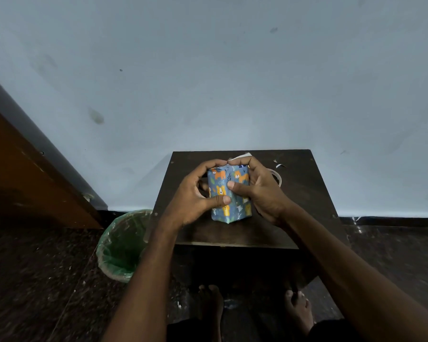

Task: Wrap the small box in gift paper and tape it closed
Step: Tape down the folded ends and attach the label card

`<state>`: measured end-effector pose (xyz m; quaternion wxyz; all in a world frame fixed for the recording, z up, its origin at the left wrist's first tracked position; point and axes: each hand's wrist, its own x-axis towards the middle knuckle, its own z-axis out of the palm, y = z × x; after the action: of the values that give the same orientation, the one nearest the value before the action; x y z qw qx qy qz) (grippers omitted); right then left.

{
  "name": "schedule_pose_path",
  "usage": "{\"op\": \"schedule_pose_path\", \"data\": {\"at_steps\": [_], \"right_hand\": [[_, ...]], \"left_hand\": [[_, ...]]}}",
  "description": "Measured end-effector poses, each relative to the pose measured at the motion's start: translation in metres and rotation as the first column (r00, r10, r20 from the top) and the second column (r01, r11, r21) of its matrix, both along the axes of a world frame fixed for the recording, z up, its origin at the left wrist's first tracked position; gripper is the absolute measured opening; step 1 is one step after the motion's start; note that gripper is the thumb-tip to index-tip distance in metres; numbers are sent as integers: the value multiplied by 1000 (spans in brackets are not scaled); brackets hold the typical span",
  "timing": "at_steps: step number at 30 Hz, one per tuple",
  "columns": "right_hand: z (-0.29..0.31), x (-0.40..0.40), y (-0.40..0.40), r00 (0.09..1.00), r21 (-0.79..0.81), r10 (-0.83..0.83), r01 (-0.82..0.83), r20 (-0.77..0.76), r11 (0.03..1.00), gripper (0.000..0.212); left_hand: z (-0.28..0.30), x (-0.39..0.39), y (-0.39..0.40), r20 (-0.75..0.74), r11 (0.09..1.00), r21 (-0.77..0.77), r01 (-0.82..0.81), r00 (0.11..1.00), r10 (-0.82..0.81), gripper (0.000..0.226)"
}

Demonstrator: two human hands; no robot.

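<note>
Head view. Count: one wrapped box (229, 193), one tape roll (277, 177), one bin (120, 245), one small dark table (307, 193), two paper scraps at the table's 1 o'clock corner (279, 165), two bare feet of mine below the table edge.

Box sits at table centre, held between both my hands, already covered in blue gift paper with orange animal print. Its long axis runs 12 to 6 o'clock, near end toward me at 6, far end toward the wall at 12. Can't tell if its bottom touches the table or hangs just above it. A bit of white paper (241, 155) sticks out past the far end at 12.

My left hand (195, 193) grips the box's 9 o'clock side: fingers curled over the far top edge, thumb pressed flat across the front face, tip near the middle. My right hand (257, 191) grips the 3 o'clock side: fingers curled over the far top corner, thumb pressed on the front face just above the left thumb. Thumbs close, not touching.

Tape roll lies at 3 o'clock of the box, partly hidden behind my right hand. Bin with green liner stands on the floor at 8 o'clock of the table.
</note>
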<state>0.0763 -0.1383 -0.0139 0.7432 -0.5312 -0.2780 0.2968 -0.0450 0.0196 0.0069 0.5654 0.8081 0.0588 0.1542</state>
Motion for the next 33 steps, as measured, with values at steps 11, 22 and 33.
{"op": "schedule_pose_path", "data": {"at_steps": [11, 22, 33], "right_hand": [[3, 5, 2, 946, 128, 71, -31, -316, 991, 43], [-3, 3, 7, 941, 98, -53, 91, -333, 991, 46], [-1, -8, 8, 886, -11, -201, 226, 418, 974, 10]], "left_hand": [[8, 1, -3, 43, 1000, -7, -1, 999, 2, 67], [1, 6, -1, 35, 999, 43, 6, 999, -7, 71], [-3, 6, 13, 93, 999, -36, 0, 996, 4, 55]]}}
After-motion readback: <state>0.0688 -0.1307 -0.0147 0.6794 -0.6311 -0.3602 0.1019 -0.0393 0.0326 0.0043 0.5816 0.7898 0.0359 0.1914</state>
